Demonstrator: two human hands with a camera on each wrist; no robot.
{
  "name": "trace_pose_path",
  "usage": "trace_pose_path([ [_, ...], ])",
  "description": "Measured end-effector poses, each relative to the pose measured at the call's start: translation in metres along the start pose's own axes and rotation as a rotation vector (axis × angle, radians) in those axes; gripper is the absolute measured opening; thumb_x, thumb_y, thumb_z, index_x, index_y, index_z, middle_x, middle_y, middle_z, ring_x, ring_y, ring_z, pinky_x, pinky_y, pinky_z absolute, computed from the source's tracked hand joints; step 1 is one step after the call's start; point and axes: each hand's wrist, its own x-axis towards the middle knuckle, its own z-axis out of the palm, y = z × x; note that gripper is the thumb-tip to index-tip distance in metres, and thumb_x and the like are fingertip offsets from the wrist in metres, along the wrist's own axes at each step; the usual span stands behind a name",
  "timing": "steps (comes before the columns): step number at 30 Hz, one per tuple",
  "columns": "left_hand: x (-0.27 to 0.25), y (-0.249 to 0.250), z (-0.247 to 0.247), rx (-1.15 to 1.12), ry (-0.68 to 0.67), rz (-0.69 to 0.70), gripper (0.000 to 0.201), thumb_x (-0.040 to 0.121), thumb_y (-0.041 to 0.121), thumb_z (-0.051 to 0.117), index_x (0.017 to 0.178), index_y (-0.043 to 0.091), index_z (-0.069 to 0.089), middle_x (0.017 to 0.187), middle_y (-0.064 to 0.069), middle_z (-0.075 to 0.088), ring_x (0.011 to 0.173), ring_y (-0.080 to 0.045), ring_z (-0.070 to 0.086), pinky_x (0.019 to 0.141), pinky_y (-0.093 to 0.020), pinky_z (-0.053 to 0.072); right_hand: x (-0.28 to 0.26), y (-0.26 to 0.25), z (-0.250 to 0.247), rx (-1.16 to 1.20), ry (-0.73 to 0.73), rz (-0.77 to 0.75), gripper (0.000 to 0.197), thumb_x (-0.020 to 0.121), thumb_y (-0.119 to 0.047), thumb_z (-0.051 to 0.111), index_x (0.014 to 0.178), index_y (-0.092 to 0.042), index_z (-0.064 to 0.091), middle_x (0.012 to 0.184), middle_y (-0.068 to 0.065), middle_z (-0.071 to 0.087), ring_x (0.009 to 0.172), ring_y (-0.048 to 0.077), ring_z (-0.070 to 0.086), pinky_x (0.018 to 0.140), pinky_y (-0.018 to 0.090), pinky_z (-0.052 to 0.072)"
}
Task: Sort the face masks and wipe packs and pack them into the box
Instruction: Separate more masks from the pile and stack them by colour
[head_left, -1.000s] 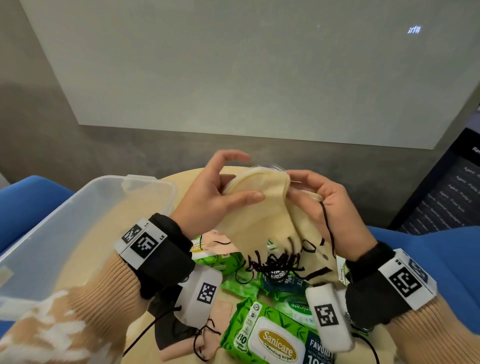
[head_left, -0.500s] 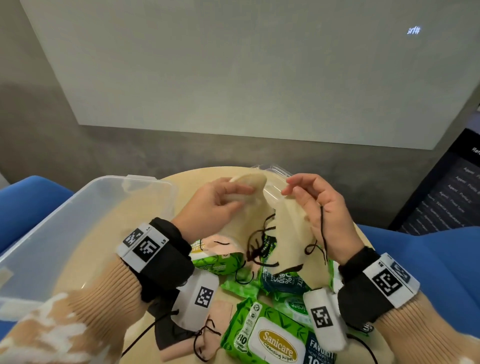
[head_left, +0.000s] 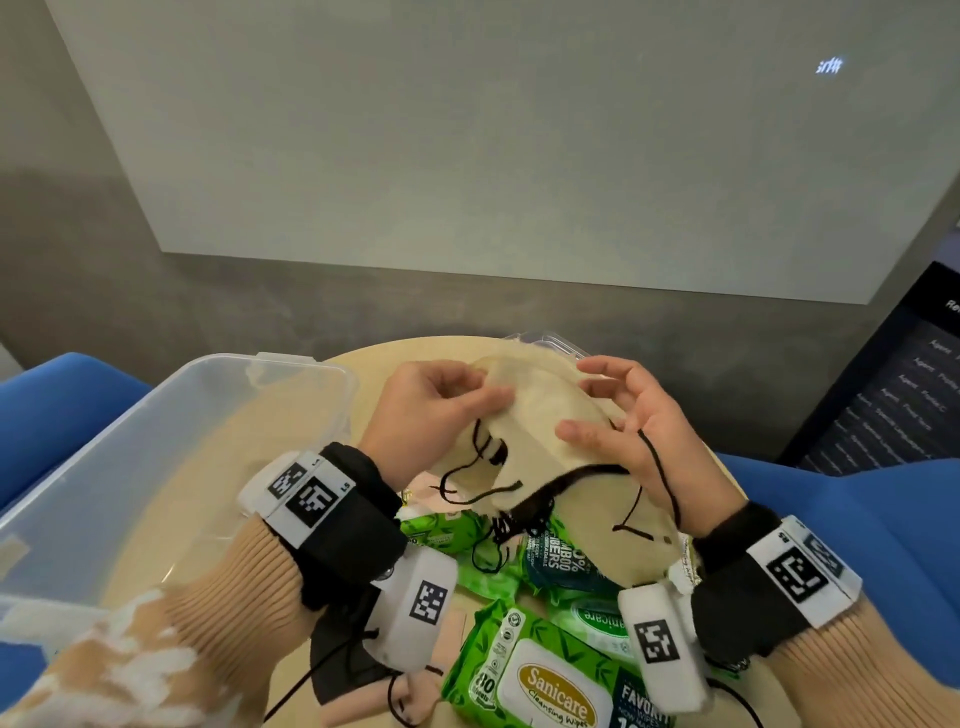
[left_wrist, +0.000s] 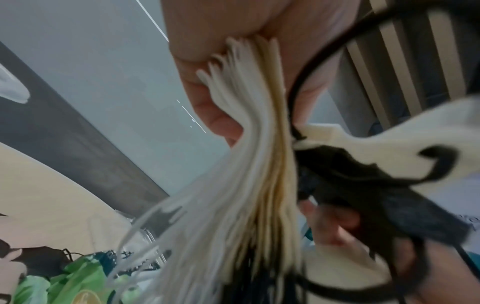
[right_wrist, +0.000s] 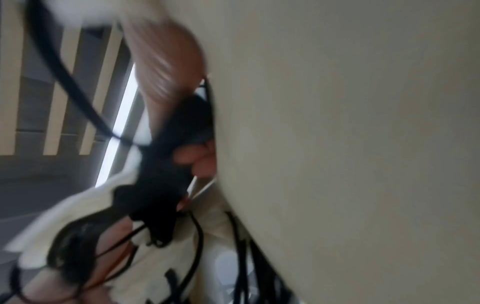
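Above the round table: both hands hold a stack of cream face masks (head_left: 540, 415) up over the table (head_left: 363, 374), clear of the items lying on it.
Left hand: the left hand (head_left: 421, 415) pinches the stack's upper left edge between thumb and curled fingers; the left wrist view shows the many layered mask edges (left_wrist: 249, 144) fanning out below that grip.
Right hand: the right hand (head_left: 639, 431) curls round the stack's right side, thumb pressed on the front face and fingers behind the top edge.
Ear loops: black ear loops (head_left: 524, 504) hang tangled from the stack's lower edge, and one strand runs across the right palm.
Wipe packs: green wipe packs (head_left: 540, 675) lie on the table beneath the hands, close to the person.
Other masks: a pink and a dark mask (head_left: 353, 675) lie near the table's front edge, beside the packs.
Box: the clear plastic box (head_left: 171, 441) stands open to the left, touching the table's left part; nothing shows inside it.
Lid: a clear lid (head_left: 550, 345) lies behind the held stack.
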Motion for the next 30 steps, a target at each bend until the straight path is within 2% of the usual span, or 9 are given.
trace_pose_path([
  [3, 0.003, 0.000, -0.011, -0.013, 0.071, 0.023, 0.016, 0.077, 0.020, 0.075, 0.074, 0.006, 0.070, 0.071, -0.006, 0.068, 0.064, -0.010, 0.061, 0.063, -0.020, 0.049, -0.002, 0.000, -0.010, -0.046, -0.048, 0.103, 0.061, 0.062, -0.013, 0.084, 0.116, -0.013, 0.056, 0.088, 0.008, 0.067, 0.056, 0.009, 0.058, 0.056, 0.020, 0.048],
  [5, 0.003, 0.002, -0.013, -0.019, 0.057, 0.036, 0.012, 0.078, 0.019, 0.074, 0.074, 0.008, 0.070, 0.070, -0.002, 0.068, 0.064, -0.008, 0.062, 0.062, -0.017, 0.050, -0.002, 0.001, -0.012, -0.055, -0.013, 0.101, 0.034, 0.071, -0.013, 0.075, 0.103, -0.005, 0.065, 0.064, -0.003, 0.063, 0.047, 0.003, 0.047, 0.051, 0.015, 0.041],
  [7, 0.002, 0.003, -0.014, -0.019, 0.022, 0.040, 0.007, 0.078, 0.015, 0.074, 0.074, 0.010, 0.070, 0.069, 0.003, 0.068, 0.063, -0.004, 0.062, 0.062, -0.014, 0.050, 0.000, 0.003, -0.013, 0.000, 0.028, 0.090, 0.016, 0.076, -0.013, 0.071, 0.089, -0.005, 0.067, 0.052, -0.009, 0.053, 0.046, 0.003, 0.042, 0.050, 0.014, 0.038],
  [10, 0.001, 0.003, -0.016, -0.005, -0.034, 0.061, 0.005, 0.076, 0.009, 0.074, 0.079, 0.006, 0.071, 0.077, 0.003, 0.065, 0.065, 0.004, 0.061, 0.064, -0.012, 0.050, 0.004, 0.002, -0.011, 0.103, 0.100, 0.045, 0.008, 0.080, -0.014, 0.071, 0.084, -0.011, 0.064, 0.057, -0.007, 0.056, 0.053, 0.005, 0.048, 0.052, 0.015, 0.043],
  [14, 0.001, 0.000, -0.021, 0.130, -0.110, 0.117, 0.009, 0.076, 0.008, 0.074, 0.085, 0.011, 0.073, 0.094, -0.005, 0.066, 0.082, 0.016, 0.054, 0.074, -0.003, 0.039, 0.007, -0.001, -0.009, 0.236, 0.152, -0.010, 0.009, 0.093, -0.004, 0.052, 0.096, -0.009, 0.059, 0.072, -0.003, 0.071, 0.064, 0.008, 0.066, 0.056, 0.019, 0.052],
  [17, 0.001, -0.001, -0.026, 0.171, -0.135, 0.119, 0.019, 0.076, 0.008, 0.074, 0.094, 0.014, 0.073, 0.103, -0.002, 0.069, 0.089, 0.009, 0.058, 0.081, -0.008, 0.044, 0.007, -0.001, -0.011, 0.189, 0.193, -0.053, 0.012, 0.092, -0.004, 0.053, 0.102, -0.009, 0.058, 0.074, 0.000, 0.073, 0.067, 0.010, 0.069, 0.057, 0.020, 0.053],
  [22, 0.002, 0.006, -0.042, 0.094, -0.154, 0.080, 0.048, 0.073, 0.000, 0.075, 0.109, 0.024, 0.055, 0.097, -0.014, 0.071, 0.084, -0.027, 0.067, 0.071, -0.040, 0.058, 0.010, 0.001, -0.021, 0.080, 0.283, -0.092, 0.018, 0.087, -0.003, 0.062, 0.100, -0.015, 0.062, 0.075, 0.000, 0.074, 0.072, 0.013, 0.070, 0.067, 0.027, 0.057],
  [26, 0.005, 0.019, -0.058, 0.123, -0.255, 0.040, 0.056, 0.066, 0.005, 0.081, 0.113, 0.024, 0.055, 0.091, -0.005, 0.074, 0.083, -0.022, 0.069, 0.071, -0.036, 0.059, 0.013, 0.004, -0.030, 0.050, 0.348, -0.107, 0.021, 0.082, -0.003, 0.067, 0.098, -0.017, 0.063, 0.082, -0.001, 0.075, 0.080, 0.017, 0.070, 0.078, 0.036, 0.056],
  [30, 0.000, 0.035, -0.058, 0.020, -0.403, 0.040, 0.043, 0.061, 0.013, 0.079, 0.101, 0.024, 0.069, 0.091, -0.005, 0.073, 0.080, -0.018, 0.068, 0.070, -0.029, 0.057, 0.014, 0.006, -0.026, 0.054, 0.332, -0.095, 0.026, 0.079, -0.002, 0.069, 0.100, -0.016, 0.062, 0.084, -0.001, 0.075, 0.082, 0.016, 0.071, 0.076, 0.033, 0.056],
])
